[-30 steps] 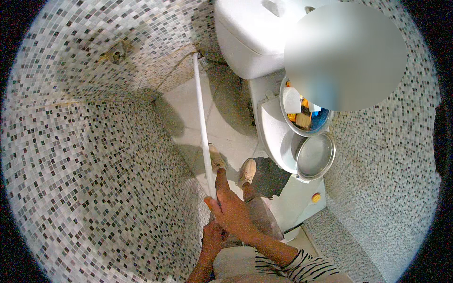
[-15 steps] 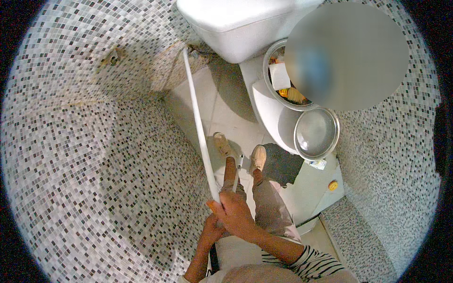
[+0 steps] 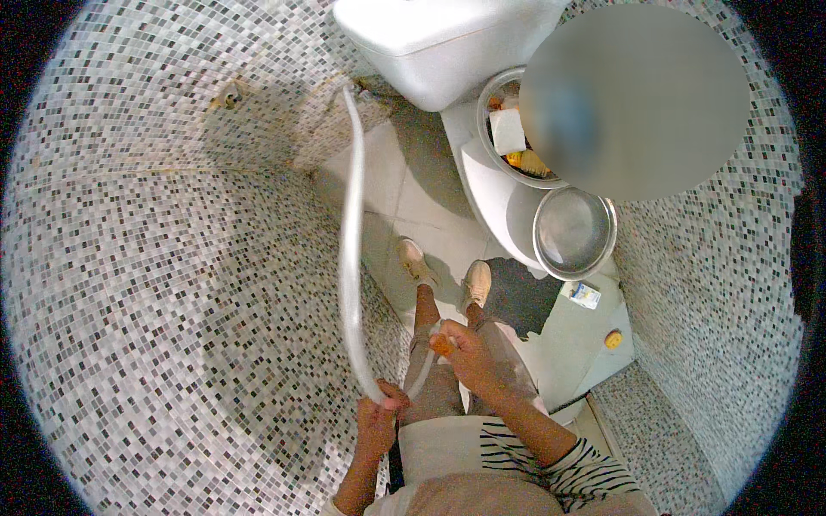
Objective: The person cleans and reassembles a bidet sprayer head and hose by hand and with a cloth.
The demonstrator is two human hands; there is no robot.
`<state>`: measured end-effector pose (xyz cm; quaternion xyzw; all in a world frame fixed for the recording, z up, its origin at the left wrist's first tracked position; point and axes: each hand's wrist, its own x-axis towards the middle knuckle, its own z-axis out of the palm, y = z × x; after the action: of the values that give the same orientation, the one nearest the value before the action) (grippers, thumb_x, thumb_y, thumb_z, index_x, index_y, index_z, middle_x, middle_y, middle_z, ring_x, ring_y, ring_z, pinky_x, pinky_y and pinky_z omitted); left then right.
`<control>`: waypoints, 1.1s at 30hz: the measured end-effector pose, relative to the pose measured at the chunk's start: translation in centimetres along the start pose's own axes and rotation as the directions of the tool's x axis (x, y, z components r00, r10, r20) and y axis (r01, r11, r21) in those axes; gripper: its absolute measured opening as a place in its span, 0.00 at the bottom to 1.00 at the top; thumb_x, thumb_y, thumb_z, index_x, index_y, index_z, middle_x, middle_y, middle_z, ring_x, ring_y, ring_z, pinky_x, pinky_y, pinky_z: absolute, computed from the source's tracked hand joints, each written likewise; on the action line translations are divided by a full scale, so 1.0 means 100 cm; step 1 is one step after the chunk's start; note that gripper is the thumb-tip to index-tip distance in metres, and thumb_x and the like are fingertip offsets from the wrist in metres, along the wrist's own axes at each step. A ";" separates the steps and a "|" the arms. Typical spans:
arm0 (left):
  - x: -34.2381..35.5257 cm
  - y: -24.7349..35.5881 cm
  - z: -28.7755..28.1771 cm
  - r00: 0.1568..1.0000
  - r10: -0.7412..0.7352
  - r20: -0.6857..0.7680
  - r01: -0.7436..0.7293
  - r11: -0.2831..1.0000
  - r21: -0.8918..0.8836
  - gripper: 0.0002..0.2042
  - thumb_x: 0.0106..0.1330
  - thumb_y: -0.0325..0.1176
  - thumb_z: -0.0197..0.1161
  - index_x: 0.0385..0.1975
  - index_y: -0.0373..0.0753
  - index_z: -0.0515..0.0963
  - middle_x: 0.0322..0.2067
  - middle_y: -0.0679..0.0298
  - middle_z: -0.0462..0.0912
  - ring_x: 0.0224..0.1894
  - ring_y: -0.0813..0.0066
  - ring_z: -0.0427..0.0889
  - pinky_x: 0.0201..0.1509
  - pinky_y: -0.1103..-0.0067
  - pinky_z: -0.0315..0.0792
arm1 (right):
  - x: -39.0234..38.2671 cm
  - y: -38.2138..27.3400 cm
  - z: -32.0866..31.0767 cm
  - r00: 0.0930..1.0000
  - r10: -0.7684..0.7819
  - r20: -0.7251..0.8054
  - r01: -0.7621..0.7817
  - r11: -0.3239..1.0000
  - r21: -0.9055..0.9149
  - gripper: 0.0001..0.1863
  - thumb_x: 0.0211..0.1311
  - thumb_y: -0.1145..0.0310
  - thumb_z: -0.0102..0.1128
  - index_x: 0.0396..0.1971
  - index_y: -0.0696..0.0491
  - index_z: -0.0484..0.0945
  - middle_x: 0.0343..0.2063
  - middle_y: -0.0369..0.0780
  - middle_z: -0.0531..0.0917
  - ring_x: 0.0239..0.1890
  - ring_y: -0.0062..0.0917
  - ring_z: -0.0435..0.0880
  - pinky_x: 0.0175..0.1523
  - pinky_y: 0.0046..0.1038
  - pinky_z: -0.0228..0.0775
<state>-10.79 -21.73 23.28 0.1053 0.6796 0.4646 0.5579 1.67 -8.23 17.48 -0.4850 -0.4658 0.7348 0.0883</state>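
A long white hose [image 3: 351, 258] runs from the low corner of the wall beside the toilet down towards me, bowing out to the left. My left hand [image 3: 379, 423] is closed around it near its lower bend. From there the hose turns up to my right hand [image 3: 473, 365], which grips its short end section. An orange piece [image 3: 440, 345] shows at the right hand's fingers; I cannot make out exactly what it is. The two hands are apart, in front of my thighs.
A white toilet [image 3: 482, 176] stands ahead, with a basin [image 3: 484, 138] of assorted items on it and a round metal-rimmed lid or dish [image 3: 575, 234] beside it. A dark mat [image 3: 520, 297], a small packet [image 3: 584, 295] and a yellow round object [image 3: 613, 339] lie right. Mosaic-tiled walls surround me.
My hands have separated: the right moved up and to the right with the hose end, the left stays low. The hose, nearly straight before, now bows to the left.
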 end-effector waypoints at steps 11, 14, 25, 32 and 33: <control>0.038 0.196 -0.006 0.837 0.530 -0.136 -0.482 0.596 -0.642 0.17 0.69 0.47 0.33 0.32 0.40 0.62 0.10 0.71 0.55 0.09 0.85 0.51 0.09 0.86 0.49 | 0.012 -0.007 0.016 0.866 -0.382 0.324 0.479 0.818 -0.319 0.22 0.50 0.58 0.60 0.48 0.42 0.72 0.30 0.39 0.75 0.34 0.31 0.74 0.38 0.32 0.66; 0.046 0.225 -0.015 0.824 0.566 -0.020 -0.395 0.550 -0.736 0.18 0.69 0.47 0.32 0.32 0.37 0.60 0.13 0.70 0.56 0.11 0.84 0.52 0.12 0.86 0.52 | 0.020 -0.025 0.018 0.825 -0.511 0.242 0.560 0.682 -0.470 0.21 0.48 0.59 0.61 0.44 0.45 0.74 0.26 0.39 0.73 0.32 0.31 0.74 0.37 0.31 0.67; 0.070 0.322 -0.088 0.865 0.497 0.067 -0.173 0.421 -0.890 0.21 0.69 0.41 0.37 0.45 0.25 0.60 0.18 0.67 0.59 0.16 0.79 0.56 0.18 0.82 0.58 | 0.038 -0.103 0.029 0.557 -0.803 0.211 0.789 0.433 -0.435 0.13 0.42 0.63 0.64 0.24 0.53 0.72 0.23 0.39 0.67 0.28 0.30 0.72 0.28 0.29 0.68; 0.090 0.348 -0.128 0.873 0.488 0.016 -0.240 0.458 -0.856 0.20 0.67 0.30 0.35 0.53 0.20 0.52 0.23 0.63 0.62 0.19 0.77 0.62 0.19 0.82 0.64 | 0.022 -0.132 0.053 0.558 -0.752 0.352 0.829 0.484 -0.279 0.14 0.46 0.61 0.60 0.21 0.53 0.67 0.22 0.38 0.66 0.26 0.30 0.74 0.27 0.30 0.69; 0.093 0.348 -0.134 0.872 0.488 0.043 -0.232 0.489 -0.841 0.19 0.67 0.29 0.35 0.53 0.20 0.52 0.23 0.63 0.63 0.19 0.77 0.62 0.19 0.82 0.64 | 0.020 -0.134 0.054 0.562 -0.736 0.378 0.827 0.493 -0.269 0.14 0.47 0.60 0.60 0.22 0.53 0.67 0.22 0.38 0.66 0.25 0.30 0.74 0.26 0.30 0.69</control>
<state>-38.61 -3.39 42.49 0.0419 0.2650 0.8110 0.5199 -8.01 -2.93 27.10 -0.1438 -0.7869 0.5421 0.2572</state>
